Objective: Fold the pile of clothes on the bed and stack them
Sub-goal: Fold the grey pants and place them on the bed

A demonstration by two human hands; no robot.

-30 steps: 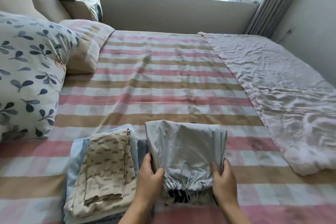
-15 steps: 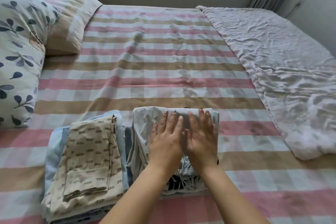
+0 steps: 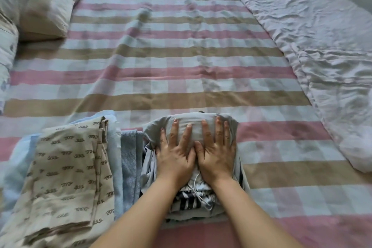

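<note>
Head cam: left hand (image 3: 177,157) & right hand (image 3: 218,153), both flat, fingers spread, press grey garment (image 3: 193,125) atop right stack; 2 stacks on bed (image 3: 181,56); beige printed cloth (image 3: 66,167) tops the left; no readable text.

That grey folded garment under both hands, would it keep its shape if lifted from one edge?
Probably not. The grey garment looks thin and soft, bulging around the flat left hand and right hand, so it would likely droop open. Its loose drawstring may dangle. It seems light.
</note>
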